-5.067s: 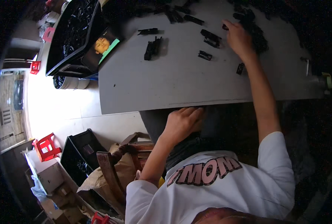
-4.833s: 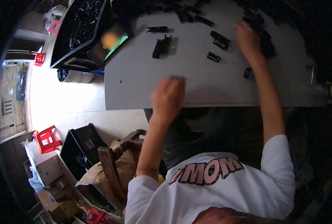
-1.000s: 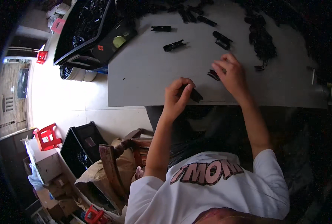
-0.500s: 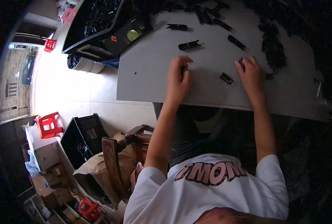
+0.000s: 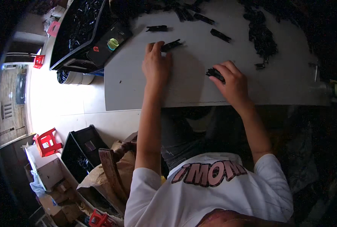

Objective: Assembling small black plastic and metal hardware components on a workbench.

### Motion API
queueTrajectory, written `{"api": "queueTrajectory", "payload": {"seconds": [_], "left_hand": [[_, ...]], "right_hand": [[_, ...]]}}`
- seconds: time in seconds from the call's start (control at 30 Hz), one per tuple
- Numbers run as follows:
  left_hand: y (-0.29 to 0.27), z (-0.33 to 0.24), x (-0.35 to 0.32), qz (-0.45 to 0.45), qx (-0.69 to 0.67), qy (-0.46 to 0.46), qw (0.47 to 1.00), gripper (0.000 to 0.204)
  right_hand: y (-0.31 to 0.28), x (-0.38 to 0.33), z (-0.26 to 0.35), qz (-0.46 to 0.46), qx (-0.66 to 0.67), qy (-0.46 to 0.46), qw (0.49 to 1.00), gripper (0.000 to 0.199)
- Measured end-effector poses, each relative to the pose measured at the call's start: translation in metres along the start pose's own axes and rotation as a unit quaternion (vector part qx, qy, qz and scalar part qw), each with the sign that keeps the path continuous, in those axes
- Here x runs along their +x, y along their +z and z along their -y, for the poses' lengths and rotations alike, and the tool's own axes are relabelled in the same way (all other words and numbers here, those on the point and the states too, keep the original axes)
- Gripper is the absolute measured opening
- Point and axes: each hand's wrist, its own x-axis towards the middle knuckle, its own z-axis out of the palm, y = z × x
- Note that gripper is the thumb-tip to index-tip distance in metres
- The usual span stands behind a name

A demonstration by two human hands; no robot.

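On the grey counter (image 5: 138,87), toward twelve o'clock from the person's chest, the left hand (image 5: 156,66) lies palm down with fingers stretched forward, their tips touching a long black clip (image 5: 171,45). That clip looks like hard moulded plastic, slim and bar-shaped; its long axis runs from about eight o'clock up to two o'clock, and its near end is covered by the fingertips. At one o'clock the right hand (image 5: 232,81) is curled, thumb and fingers pinching a small black part (image 5: 215,73); most of that part is hidden under the fingers, so its shape and heading cannot be told. Farther out at twelve o'clock lie a short black piece (image 5: 156,28) and another black bar (image 5: 220,35), both flat on the matte surface. A tangled black heap (image 5: 263,36) at one o'clock blurs into the dark rim. At ten o'clock a black tray (image 5: 77,34) of dark parts is cut off by the edge.
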Motion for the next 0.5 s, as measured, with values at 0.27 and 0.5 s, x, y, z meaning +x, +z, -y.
{"api": "queueTrajectory", "payload": {"seconds": [0.27,0.5], "left_hand": [[-0.002,0.007,-0.014,0.006,-0.09,0.012,0.996,0.021],[-0.017,-0.011,-0.051,0.086,-0.201,-0.011,0.976,0.021]], "right_hand": [[0.014,-0.004,0.004,0.015,-0.032,-0.013,0.999,0.028],[0.011,0.001,0.012,0.019,0.061,-0.007,0.998,0.031]]}}
